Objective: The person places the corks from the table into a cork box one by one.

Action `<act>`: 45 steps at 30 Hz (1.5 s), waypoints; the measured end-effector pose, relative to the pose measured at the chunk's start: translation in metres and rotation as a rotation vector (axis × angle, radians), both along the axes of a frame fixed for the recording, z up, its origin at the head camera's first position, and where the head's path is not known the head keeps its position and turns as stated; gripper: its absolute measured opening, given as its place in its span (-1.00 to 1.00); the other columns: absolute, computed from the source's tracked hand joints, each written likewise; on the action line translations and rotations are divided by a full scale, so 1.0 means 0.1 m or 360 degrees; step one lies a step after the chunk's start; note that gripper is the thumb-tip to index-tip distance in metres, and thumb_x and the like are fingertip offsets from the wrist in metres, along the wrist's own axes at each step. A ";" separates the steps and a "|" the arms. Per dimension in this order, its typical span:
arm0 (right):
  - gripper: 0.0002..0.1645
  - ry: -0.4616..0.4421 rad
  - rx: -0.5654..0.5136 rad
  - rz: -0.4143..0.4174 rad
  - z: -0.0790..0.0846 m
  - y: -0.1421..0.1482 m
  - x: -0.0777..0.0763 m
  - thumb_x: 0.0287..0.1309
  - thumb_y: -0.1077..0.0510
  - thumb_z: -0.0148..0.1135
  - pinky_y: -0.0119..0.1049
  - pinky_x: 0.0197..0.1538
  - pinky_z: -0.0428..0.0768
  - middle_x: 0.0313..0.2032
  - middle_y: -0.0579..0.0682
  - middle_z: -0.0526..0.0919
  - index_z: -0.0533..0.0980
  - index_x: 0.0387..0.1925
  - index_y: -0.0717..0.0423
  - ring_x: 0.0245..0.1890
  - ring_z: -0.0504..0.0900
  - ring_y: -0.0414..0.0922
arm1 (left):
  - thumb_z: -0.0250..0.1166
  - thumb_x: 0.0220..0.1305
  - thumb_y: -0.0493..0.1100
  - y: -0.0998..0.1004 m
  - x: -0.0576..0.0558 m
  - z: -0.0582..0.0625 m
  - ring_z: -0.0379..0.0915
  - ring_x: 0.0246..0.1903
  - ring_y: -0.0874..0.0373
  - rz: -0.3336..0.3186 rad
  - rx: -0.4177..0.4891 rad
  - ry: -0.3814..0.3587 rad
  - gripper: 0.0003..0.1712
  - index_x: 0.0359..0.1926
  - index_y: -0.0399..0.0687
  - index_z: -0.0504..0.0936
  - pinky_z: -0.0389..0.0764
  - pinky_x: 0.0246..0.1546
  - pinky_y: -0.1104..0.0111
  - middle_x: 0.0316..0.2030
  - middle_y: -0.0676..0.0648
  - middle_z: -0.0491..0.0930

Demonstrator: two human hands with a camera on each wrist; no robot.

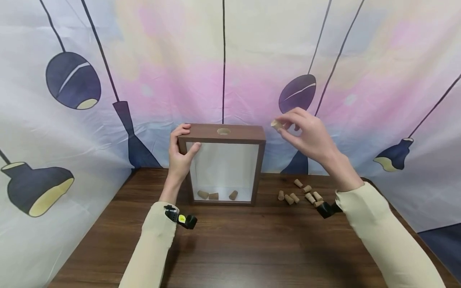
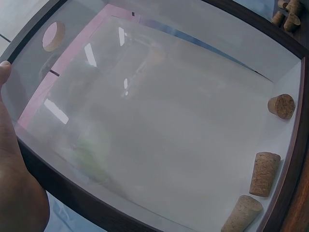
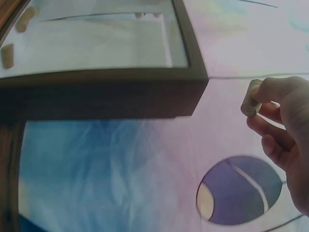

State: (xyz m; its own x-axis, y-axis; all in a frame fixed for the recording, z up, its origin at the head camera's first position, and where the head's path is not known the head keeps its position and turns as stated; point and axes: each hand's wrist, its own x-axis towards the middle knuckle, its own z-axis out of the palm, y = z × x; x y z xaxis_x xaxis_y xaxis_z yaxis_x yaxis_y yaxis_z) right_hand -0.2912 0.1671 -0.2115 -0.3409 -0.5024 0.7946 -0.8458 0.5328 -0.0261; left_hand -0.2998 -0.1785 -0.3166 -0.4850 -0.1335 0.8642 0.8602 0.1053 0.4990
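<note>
A brown wooden shadow box [image 1: 258, 172] with a clear front stands upright on the table, a round hole [image 1: 223, 131] in its top. Three corks lie on its floor, among them a cork [image 2: 264, 174] near the middle of the left wrist view's right edge. My left hand [image 1: 181, 156] grips the box's upper left corner, thumb on the front and fingers over the top. Up in the air, right of the box's top, my right hand [image 1: 309, 134] pinches a cork [image 3: 250, 99] between thumb and fingers, apart from the box.
Several loose corks [image 1: 289, 199] lie scattered on the dark wooden table [image 1: 237, 244], to the right of the box. Behind the table hangs a cloth backdrop [image 1: 173, 72] printed with lamps. A small camera [image 1: 325, 209] is worn on the right wrist.
</note>
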 end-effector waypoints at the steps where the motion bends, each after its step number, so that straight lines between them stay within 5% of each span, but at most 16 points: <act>1: -0.66 -0.0011 -0.0012 0.0020 0.03 -0.04 0.00 0.05 0.38 0.40 -0.38 -0.28 0.51 -0.22 0.04 0.68 0.66 -0.08 0.19 -0.32 0.63 -0.15 | 0.30 0.13 -0.44 0.00 0.00 0.00 0.21 0.35 -0.02 0.0004 -0.0001 0.0002 -0.51 0.04 -0.54 0.31 0.08 0.44 0.17 0.25 -0.45 0.31; 13: -0.71 -0.0104 -0.0107 0.0174 0.25 -0.54 -0.01 0.11 0.29 0.40 -0.34 -0.24 0.53 -0.23 0.03 0.71 0.68 -0.08 0.15 -0.30 0.66 -0.15 | 0.33 0.15 -0.39 0.00 -0.02 -0.01 0.23 0.34 0.04 -0.0003 0.0027 0.0000 -0.52 0.03 -0.51 0.34 0.10 0.42 0.19 0.24 -0.40 0.35; 23: -0.71 -0.0272 -0.0044 0.0223 0.25 -0.94 -0.06 0.16 0.23 0.38 -0.26 -0.21 0.58 -0.23 0.02 0.69 0.66 -0.05 0.14 -0.27 0.68 -0.14 | 0.39 0.17 -0.32 -0.08 -0.26 -0.16 0.22 0.36 0.02 0.0020 0.0011 0.0051 -0.50 0.07 -0.38 0.38 0.10 0.44 0.18 0.26 -0.19 0.41; 29: -0.70 -0.0391 0.0035 0.0201 0.15 -1.12 -0.14 0.18 0.24 0.37 -0.34 -0.17 0.64 -0.20 0.02 0.67 0.64 -0.03 0.17 -0.25 0.71 -0.14 | 0.36 0.17 -0.36 -0.06 -0.24 -0.14 0.22 0.35 0.01 0.0018 0.0010 0.0044 -0.51 0.06 -0.41 0.37 0.10 0.44 0.17 0.26 -0.25 0.39; 36: -0.71 -0.0550 0.0070 0.0125 0.04 -1.22 -0.23 0.19 0.22 0.36 -0.36 -0.10 0.67 -0.16 0.06 0.68 0.62 -0.04 0.20 -0.22 0.72 -0.11 | 0.32 0.16 -0.43 0.03 -0.04 -0.02 0.25 0.31 0.05 -0.0029 0.0024 0.0004 -0.52 0.04 -0.51 0.33 0.19 0.37 0.24 0.25 -0.37 0.34; 45: -0.75 -0.0601 -0.0011 0.0027 0.00 -1.29 -0.28 0.19 0.21 0.37 -0.35 -0.11 0.66 -0.20 0.06 0.72 0.64 -0.09 0.20 -0.26 0.72 -0.11 | 0.31 0.17 -0.43 0.03 -0.03 0.00 0.25 0.32 0.01 -0.0024 0.0014 0.0021 -0.52 0.04 -0.54 0.31 0.20 0.38 0.23 0.24 -0.44 0.31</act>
State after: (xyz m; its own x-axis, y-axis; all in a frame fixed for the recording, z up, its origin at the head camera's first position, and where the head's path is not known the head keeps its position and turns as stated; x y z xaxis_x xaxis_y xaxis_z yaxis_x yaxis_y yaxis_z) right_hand -0.3193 0.0378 -0.2120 -0.6022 -0.5055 0.6179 -0.7847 0.5175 -0.3413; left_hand -0.3027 -0.1760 -0.3165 -0.4757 -0.1340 0.8693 0.8681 0.0876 0.4886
